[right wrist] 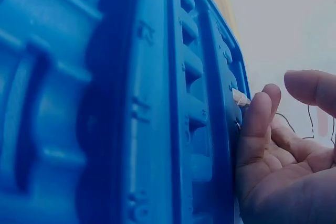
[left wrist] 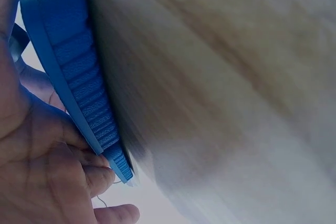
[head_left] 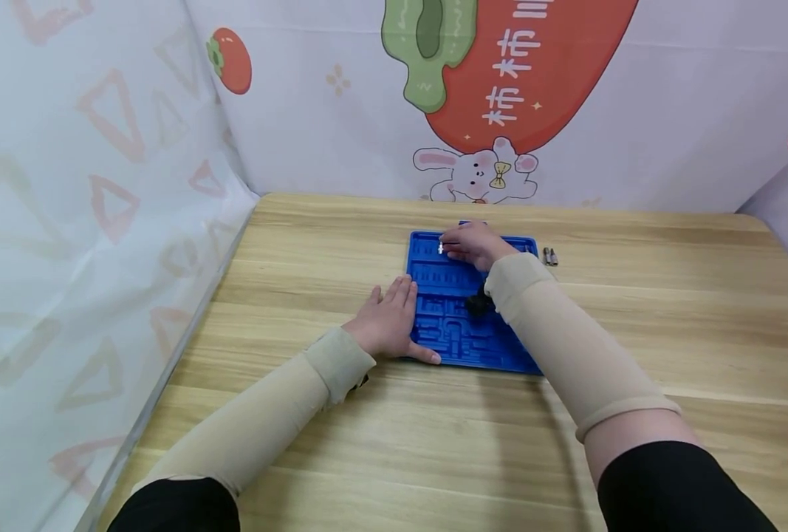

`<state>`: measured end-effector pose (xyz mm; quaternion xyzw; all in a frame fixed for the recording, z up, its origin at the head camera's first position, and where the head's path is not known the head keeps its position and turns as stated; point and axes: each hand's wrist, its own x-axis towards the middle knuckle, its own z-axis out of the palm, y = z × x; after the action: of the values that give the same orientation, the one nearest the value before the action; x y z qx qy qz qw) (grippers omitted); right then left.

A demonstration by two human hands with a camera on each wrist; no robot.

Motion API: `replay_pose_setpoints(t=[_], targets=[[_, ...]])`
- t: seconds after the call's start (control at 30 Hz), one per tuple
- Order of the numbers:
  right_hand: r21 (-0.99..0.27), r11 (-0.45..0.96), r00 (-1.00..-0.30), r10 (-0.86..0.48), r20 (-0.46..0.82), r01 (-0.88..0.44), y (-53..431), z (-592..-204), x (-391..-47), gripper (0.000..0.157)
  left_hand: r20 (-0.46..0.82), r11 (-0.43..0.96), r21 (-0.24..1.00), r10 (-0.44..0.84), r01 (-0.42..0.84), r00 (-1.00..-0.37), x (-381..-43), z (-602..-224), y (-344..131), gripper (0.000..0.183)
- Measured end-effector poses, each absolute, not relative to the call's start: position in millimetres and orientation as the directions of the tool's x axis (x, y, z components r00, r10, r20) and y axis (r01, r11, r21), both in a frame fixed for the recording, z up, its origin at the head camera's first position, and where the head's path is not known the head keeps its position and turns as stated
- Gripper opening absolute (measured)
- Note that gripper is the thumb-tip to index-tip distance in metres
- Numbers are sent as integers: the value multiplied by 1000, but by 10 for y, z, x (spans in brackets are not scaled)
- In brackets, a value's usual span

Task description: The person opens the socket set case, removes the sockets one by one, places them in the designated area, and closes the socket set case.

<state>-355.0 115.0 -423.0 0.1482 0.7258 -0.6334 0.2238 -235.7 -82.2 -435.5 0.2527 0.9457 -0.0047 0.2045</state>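
A blue molded tray [head_left: 443, 310] with rows of shaped, numbered recesses lies on the table. My left hand [head_left: 388, 318] rests along its left edge, fingers extended and thumb at the front corner. In the left wrist view, fingers [left wrist: 100, 179] lie against the tray's ribbed side wall [left wrist: 86, 82]. Over the tray's back row reaches my right hand [head_left: 475, 244]. A small silver metal fitting [right wrist: 240, 98] with a knurled end sits by a recess there, right at the right fingertips [right wrist: 258, 111]; the thumb stands apart from it.
Two small metal bits [head_left: 550, 256] lie on the wooden table [head_left: 633, 310] just right of the tray. A black wrist device [head_left: 478, 303] hangs below the right sleeve, over the tray. A printed backdrop [head_left: 327, 133] rises behind the table, and a white cloth [head_left: 88, 222] borders the left side.
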Motion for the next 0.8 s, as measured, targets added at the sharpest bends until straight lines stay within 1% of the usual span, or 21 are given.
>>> replay_pose_setpoints(t=[0.13,0.3,0.4,0.5,0.67,0.8], targets=[[-867,216,-877,-79,-473,448,1158,-4256,-3546,35,-391,872,104,478,478,-787,-2353,-4353,-819,133],[-872,384,-917,-129,-378,305,1139,-4277,-3511,25,-385,873,103,477,477,-790,-2347,-4334,-819,133],[-848,474,-937,-122,-328,235,1122,-4282,-3479,20,-385,872,104,479,478,-789,-2347,-4328,-816,133],[-825,526,-948,-102,-302,207,1104,-4302,-3468,17,-386,872,108,480,478,-788,-2348,-4332,-815,133],[-815,544,-952,-85,-293,202,1094,-4337,-3465,15,-385,873,111,478,474,-790,-2343,-4337,-818,133],[-837,501,-951,-80,-298,221,1102,-4340,-3451,17,-385,874,108,476,474,-791,-2335,-4331,-817,133]])
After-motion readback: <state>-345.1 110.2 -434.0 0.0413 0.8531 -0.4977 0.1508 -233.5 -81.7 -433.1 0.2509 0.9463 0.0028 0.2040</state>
